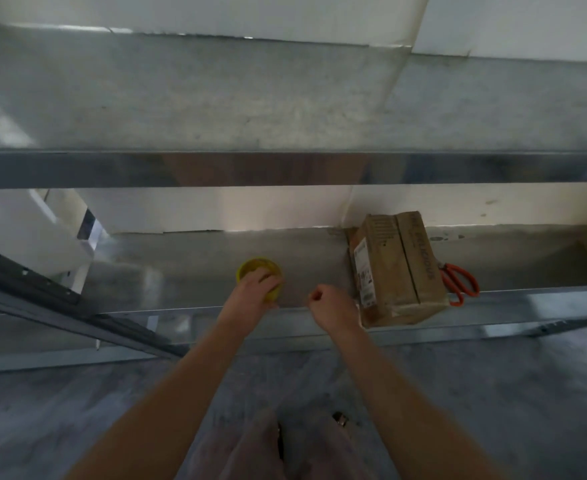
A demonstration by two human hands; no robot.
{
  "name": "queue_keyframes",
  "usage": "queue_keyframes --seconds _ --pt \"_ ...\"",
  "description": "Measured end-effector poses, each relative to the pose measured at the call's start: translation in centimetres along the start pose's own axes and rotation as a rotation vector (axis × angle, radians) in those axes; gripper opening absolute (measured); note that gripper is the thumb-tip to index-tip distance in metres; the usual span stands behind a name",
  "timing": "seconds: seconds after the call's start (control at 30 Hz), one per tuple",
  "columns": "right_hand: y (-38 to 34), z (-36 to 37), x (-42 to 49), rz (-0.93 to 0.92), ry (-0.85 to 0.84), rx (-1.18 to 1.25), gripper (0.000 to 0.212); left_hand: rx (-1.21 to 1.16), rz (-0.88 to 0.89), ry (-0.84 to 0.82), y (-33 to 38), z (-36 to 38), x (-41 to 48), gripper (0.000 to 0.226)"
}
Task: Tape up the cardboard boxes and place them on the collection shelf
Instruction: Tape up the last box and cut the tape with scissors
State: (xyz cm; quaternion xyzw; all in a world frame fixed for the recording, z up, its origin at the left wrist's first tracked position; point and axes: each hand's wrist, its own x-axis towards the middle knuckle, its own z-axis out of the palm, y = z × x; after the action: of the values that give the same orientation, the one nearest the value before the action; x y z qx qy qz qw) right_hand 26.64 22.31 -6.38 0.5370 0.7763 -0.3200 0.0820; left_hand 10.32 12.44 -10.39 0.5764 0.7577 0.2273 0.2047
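A yellow roll of tape [250, 268] sits on the lower metal shelf [188, 268], and my left hand [253, 293] grips it from the near side. My right hand [332, 306] hovers just right of it with fingers curled, thumb and forefinger pinched together; whether a tape end lies between them is too blurred to tell. A closed brown cardboard box [397, 268] with a white label stands on the same shelf, right beside my right hand.
Orange-handled scissors [460, 284] lie against the box's right side near the shelf's front edge. An upper metal shelf [285, 109] spans the view above. A white container [25, 233] stands at the left. A dark diagonal brace [60, 303] crosses at lower left.
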Motion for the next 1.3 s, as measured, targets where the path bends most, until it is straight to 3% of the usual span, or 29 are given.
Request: queue_keyframes --seconds 0.27,0.37,0.47,0.63,0.83,0.97,1.13,1.3 --pt "1.0 2.5 0.3 0.075 0.121 -0.063 0.026 -0.018 0.030 0.074 -0.8 1.4 0.1 0.065" --pt "2.1 2.2 0.1 0.126 0.187 0.010 0.040 0.048 0.090 0.092 -0.6 1.2 0.0 0.067" --pt "3.0 1.5 -0.1 0.114 0.187 -0.018 0.039 0.177 0.110 0.069 -0.1 0.4 -0.1 0.066" --pt "2.8 1.4 -1.7 -0.091 0.169 -0.093 0.031 0.342 0.064 0.111 1.8 -0.2 -1.1 0.059" --pt "3.1 -0.9 -5.1 -0.551 0.542 -0.376 0.057 0.403 0.084 0.170 7.6 -1.2 -2.4 0.062" --pt "5.9 -5.9 -6.9 -0.644 0.637 -0.340 0.059 0.343 0.072 0.215 12.5 -0.6 -3.1 0.062" --pt "13.1 -11.3 -7.2 -0.610 0.610 -0.279 0.056 0.321 0.046 0.258 19.1 2.7 -3.2 0.060" --pt "19.0 -14.3 -6.1 -0.549 0.400 -0.196 0.060 0.084 -0.087 0.305 23.9 6.4 -3.3 0.063"
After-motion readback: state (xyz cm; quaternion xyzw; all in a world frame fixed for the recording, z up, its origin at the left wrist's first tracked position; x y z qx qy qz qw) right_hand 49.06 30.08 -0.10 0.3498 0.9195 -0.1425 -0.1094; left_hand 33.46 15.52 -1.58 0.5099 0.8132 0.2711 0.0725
